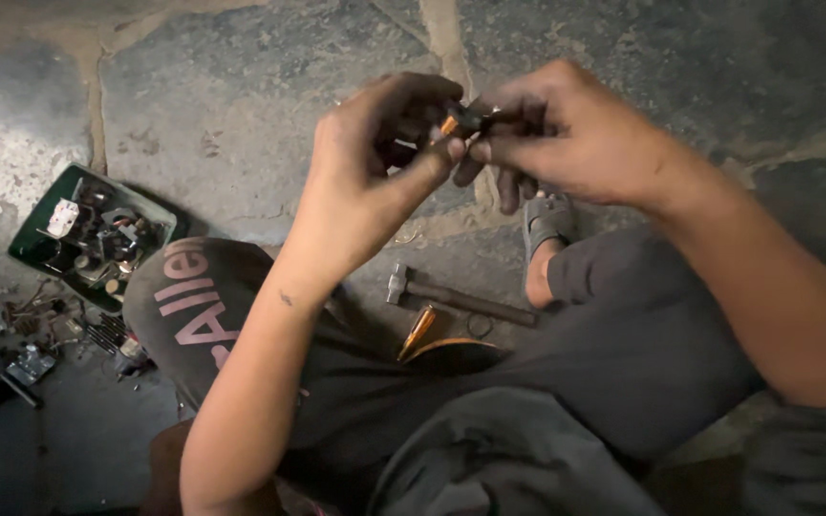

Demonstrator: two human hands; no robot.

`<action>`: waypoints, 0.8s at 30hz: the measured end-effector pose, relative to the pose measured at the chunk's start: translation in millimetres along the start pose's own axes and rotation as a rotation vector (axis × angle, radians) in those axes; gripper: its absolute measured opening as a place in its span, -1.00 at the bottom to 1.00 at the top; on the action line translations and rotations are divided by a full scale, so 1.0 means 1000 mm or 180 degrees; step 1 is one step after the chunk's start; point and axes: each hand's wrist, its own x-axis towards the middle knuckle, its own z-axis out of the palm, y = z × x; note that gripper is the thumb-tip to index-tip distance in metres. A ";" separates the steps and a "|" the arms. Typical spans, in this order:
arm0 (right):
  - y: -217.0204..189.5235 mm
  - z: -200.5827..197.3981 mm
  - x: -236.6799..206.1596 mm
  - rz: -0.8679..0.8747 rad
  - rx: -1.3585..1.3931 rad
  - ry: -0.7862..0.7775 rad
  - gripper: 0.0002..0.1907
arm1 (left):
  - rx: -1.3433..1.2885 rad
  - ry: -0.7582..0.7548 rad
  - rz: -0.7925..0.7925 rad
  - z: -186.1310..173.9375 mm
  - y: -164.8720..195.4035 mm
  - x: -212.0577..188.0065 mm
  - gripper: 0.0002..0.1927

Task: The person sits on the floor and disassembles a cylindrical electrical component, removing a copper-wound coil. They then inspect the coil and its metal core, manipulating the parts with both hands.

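Note:
I sit on a stone floor and hold a small dark part with an orange tip (458, 121) up in front of me. My left hand (379, 158) pinches it from the left with thumb and fingers. From the other side my right hand (566, 129) grips the same part, fingers curled over it. Both hands touch at the part, above my sandalled foot (548, 229). Most of the part is hidden by my fingers.
A hammer (456, 296) lies on the floor between my legs, with an orange-handled tool (418, 332) beside it. At left stands a green tray (31, 250) filled with several small metal and electrical parts. More loose scrap (35, 334) lies below the tray.

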 end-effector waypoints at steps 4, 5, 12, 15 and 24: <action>-0.001 0.001 0.001 0.0109 -0.0082 -0.0272 -0.74 | -0.0825 -0.0139 -0.0414 -0.005 0.000 0.001 -0.67; -0.001 0.003 0.001 0.0142 -0.0098 -0.0270 -0.75 | -0.1139 -0.0168 -0.0620 -0.006 0.000 0.002 -0.65; -0.005 0.004 -0.001 -0.0021 0.0231 -0.0436 -0.78 | -0.2796 -0.0116 -0.1098 -0.011 -0.006 0.007 -0.74; -0.006 0.003 -0.003 -0.0175 0.0393 -0.0629 -0.78 | -0.2605 -0.0370 -0.0933 -0.010 -0.011 0.009 -0.71; -0.004 -0.005 -0.020 -0.0601 0.1069 -0.0766 -0.77 | -0.2790 -0.0328 -0.1069 -0.008 -0.016 0.012 -0.81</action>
